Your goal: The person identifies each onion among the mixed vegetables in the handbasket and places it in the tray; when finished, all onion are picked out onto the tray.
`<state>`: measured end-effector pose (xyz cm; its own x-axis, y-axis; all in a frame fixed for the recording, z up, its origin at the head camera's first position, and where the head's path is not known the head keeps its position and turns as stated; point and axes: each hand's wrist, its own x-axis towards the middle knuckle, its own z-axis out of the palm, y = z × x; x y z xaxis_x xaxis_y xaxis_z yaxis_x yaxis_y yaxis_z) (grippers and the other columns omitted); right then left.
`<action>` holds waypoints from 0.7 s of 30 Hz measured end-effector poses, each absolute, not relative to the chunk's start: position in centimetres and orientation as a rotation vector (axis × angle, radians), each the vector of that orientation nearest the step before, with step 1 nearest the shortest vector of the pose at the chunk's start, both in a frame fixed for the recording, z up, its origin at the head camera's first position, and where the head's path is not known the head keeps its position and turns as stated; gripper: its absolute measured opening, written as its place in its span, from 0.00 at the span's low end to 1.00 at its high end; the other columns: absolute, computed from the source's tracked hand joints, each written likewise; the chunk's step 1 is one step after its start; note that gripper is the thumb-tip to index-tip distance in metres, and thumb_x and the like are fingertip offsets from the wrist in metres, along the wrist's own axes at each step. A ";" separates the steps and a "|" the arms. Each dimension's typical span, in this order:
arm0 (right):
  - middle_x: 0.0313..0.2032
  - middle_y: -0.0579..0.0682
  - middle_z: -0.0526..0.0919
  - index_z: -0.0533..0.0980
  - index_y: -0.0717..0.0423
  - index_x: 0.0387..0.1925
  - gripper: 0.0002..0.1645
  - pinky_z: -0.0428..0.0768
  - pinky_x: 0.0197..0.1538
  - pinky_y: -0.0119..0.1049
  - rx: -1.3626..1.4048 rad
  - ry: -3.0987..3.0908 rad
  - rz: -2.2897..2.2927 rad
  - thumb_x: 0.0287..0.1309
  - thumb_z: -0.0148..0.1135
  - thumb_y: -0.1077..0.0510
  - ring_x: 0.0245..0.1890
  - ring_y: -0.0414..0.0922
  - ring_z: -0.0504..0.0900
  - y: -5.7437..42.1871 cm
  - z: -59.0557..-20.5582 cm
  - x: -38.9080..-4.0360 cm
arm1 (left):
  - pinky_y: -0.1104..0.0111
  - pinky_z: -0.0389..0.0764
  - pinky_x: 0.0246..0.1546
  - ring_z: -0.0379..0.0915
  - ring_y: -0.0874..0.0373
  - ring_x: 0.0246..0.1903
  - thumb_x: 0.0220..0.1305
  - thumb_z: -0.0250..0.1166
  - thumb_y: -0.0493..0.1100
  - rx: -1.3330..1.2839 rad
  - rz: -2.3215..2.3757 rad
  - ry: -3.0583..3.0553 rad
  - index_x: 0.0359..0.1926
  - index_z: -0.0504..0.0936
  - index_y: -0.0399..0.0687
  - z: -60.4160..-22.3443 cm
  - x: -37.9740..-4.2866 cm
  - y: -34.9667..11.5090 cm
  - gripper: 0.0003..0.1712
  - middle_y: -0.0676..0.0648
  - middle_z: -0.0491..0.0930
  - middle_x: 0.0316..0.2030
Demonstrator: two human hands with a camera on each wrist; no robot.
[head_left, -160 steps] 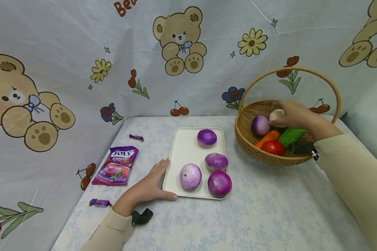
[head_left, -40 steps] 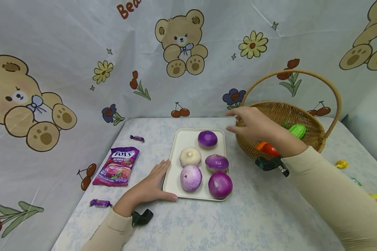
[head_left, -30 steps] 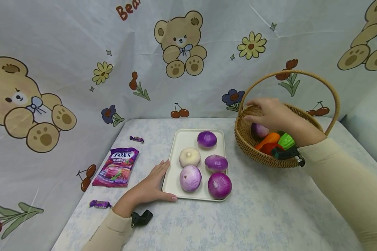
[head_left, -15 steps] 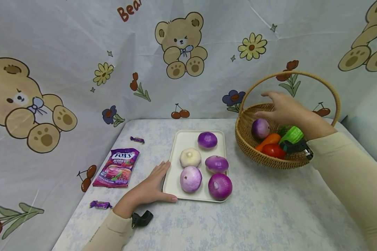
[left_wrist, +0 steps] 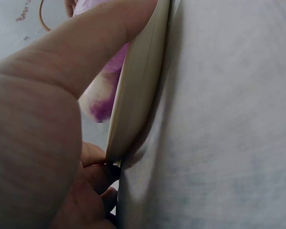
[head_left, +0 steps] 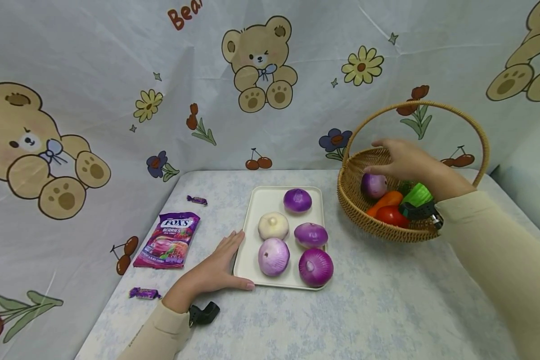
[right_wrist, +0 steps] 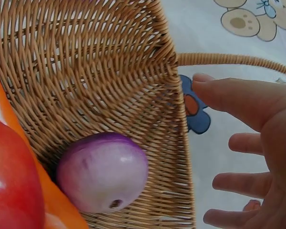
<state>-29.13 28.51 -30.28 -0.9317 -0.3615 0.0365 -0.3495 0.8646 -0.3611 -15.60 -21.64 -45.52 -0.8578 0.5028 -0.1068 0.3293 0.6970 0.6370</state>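
My left hand (head_left: 211,270) rests against the near left corner of a cream tray (head_left: 263,200), fingers along its side and thumb along its front edge. Several purple onions and one white, garlic-like bulb (head_left: 273,226) lie on the tray. Holding nothing, my right hand (head_left: 411,162) hovers over a wicker basket (head_left: 373,227) with thumb and fingers spread. Below its thumb a purple onion (right_wrist: 102,174) sits against the basket wall. Beside that onion are an orange vegetable (head_left: 385,201), a red tomato (head_left: 392,216) and a ridged green vegetable (head_left: 417,195).
A tall handle (head_left: 470,120) arches over the basket. Left of the tray lie a purple candy bag (head_left: 167,240) and two wrapped candies, one farther back (head_left: 197,200) and one nearer (head_left: 144,293). A bear-printed cloth (head_left: 315,30) hangs behind the table.
The white bulb went from the basket to the tray with my right hand, which then returned over the basket and has since dipped toward the purple onion. My left hand stayed put.
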 end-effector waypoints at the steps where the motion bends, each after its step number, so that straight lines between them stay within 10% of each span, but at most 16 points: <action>1: 0.67 0.76 0.69 0.61 0.72 0.75 0.53 0.60 0.68 0.72 -0.573 2.998 -0.579 0.67 0.72 0.39 0.68 0.74 0.64 28.6 -30.6 -29.3 | 0.54 0.37 0.78 0.28 0.54 0.81 0.45 0.80 0.75 0.666 0.910 2.636 0.86 0.41 0.45 -45.5 -15.6 -21.7 0.82 0.48 0.39 0.84; 21: 0.64 0.75 0.73 0.68 0.68 0.72 0.46 0.69 0.63 0.72 -0.571 2.837 -0.495 0.61 0.78 0.52 0.63 0.72 0.70 29.1 -34.7 -30.7 | 0.54 0.37 0.78 0.27 0.54 0.81 0.44 0.79 0.77 0.658 0.922 2.629 0.86 0.41 0.46 -45.3 -15.5 -21.6 0.83 0.47 0.39 0.84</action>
